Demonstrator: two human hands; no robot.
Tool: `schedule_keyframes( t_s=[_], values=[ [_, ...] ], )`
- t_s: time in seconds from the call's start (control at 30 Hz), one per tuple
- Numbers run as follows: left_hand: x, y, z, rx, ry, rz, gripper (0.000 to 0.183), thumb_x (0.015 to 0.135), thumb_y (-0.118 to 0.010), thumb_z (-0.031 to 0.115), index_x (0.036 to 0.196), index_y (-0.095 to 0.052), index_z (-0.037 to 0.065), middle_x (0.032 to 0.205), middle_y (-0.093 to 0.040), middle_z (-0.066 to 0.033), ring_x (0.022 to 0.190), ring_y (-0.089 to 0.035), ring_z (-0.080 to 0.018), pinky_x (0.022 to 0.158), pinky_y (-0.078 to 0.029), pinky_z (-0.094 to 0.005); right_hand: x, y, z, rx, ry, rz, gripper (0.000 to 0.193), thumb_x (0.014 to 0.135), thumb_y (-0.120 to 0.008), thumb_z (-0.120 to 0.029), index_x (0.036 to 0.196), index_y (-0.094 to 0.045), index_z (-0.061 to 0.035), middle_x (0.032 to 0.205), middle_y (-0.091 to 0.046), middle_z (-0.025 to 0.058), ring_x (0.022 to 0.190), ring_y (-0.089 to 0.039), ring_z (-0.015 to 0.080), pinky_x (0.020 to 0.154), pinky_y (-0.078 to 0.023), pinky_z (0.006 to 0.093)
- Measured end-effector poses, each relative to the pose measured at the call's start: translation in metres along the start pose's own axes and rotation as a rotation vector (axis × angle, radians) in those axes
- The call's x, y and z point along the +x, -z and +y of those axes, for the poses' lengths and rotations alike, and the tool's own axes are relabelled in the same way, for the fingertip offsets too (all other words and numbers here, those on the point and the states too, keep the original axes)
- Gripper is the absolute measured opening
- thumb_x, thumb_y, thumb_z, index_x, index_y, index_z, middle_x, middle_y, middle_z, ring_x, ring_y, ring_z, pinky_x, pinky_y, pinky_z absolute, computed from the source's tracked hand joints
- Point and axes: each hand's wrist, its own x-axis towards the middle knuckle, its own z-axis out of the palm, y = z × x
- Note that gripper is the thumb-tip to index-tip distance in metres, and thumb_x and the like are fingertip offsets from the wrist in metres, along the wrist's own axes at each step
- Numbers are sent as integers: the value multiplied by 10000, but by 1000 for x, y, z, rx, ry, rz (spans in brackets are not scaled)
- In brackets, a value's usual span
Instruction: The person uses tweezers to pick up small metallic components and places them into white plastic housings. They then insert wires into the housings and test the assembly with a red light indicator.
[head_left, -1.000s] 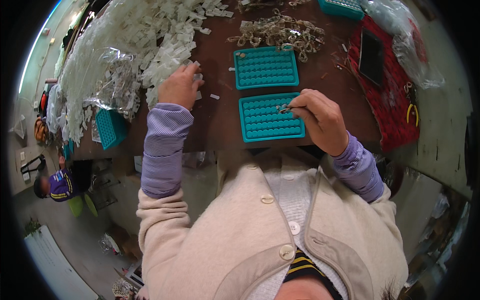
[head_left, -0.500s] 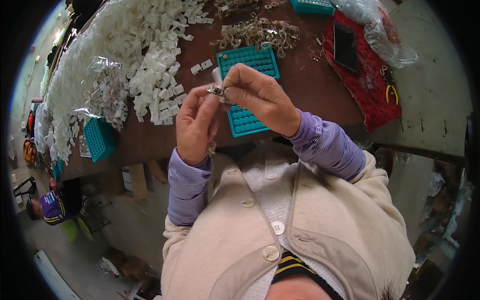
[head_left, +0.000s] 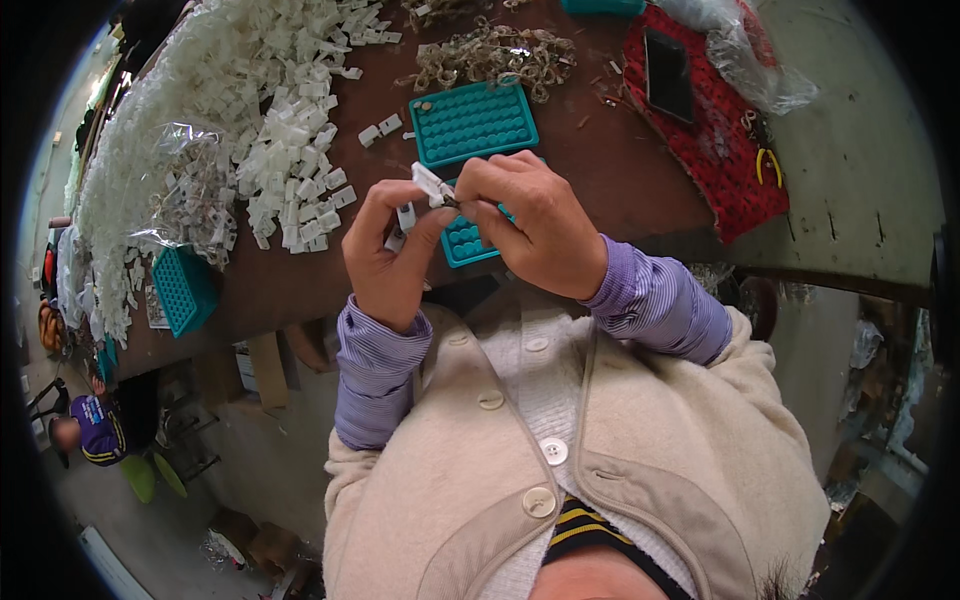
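Observation:
My left hand (head_left: 385, 260) pinches a small white plastic piece (head_left: 428, 181) between thumb and forefinger. More white plastic (head_left: 405, 216) shows between those fingers, lower in the palm. At the left fingertips, my right hand (head_left: 535, 225) has thumb and forefinger closed around a small dark metal part (head_left: 450, 201) that meets the white piece. How the two parts join is too small to make out. Behind and partly under the hands lie a far teal tray (head_left: 475, 160) with rows of round pockets and a near teal tray (head_left: 460, 262), which the hands partly hide.
A heap of white plastic pieces (head_left: 300, 170) spreads over the table's left side. Tangled metal parts (head_left: 490, 58) lie beyond the trays. Right is a red cloth (head_left: 735, 195) bearing a phone (head_left: 668, 75) and yellow-handled pliers (head_left: 768, 167). Another person (head_left: 98, 428) is at far left.
The white piece has tipped up into clearer view above my left fingertips. My right hand has turned and sunk slightly, covering more of the metal part. The whole view has shifted a little.

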Motion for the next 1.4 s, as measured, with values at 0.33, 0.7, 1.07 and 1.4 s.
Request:
schedule_keyframes(
  t_s=[0.33,0.7,1.07,1.4],
  values=[
    [10,13,0,214,-194,-119,198,915,-837,42,1028,-678,8,903,-676,-3,776,-596,-80,665,-488,-273,11,11,3,-110,95,-147,141,843,-717,-13,918,-611,-68,749,-636,76,755,-652,299,819,-491,408],
    [-9,-34,7,-228,331,125,166,1016,-757,117,1158,-720,38,899,-716,22,603,-472,12,500,-347,-180,-11,16,7,-264,162,326,123,825,-769,-78,810,-648,-95,732,-626,43,752,-623,247,918,-459,414],
    [1,-36,-7,-857,751,3,204,1065,-672,224,1163,-684,46,1043,-753,-70,653,-501,-5,433,-338,-153,-30,14,27,-5,36,280,134,859,-748,-13,812,-641,-78,749,-631,34,765,-616,248,1009,-461,439],
    [0,-22,-12,-432,469,27,182,1057,-721,195,1130,-691,31,904,-705,13,656,-537,2,513,-348,-177,11,-2,23,-211,192,133,128,832,-814,-100,906,-712,-77,898,-652,75,934,-663,284,1011,-489,457]
  ],
)
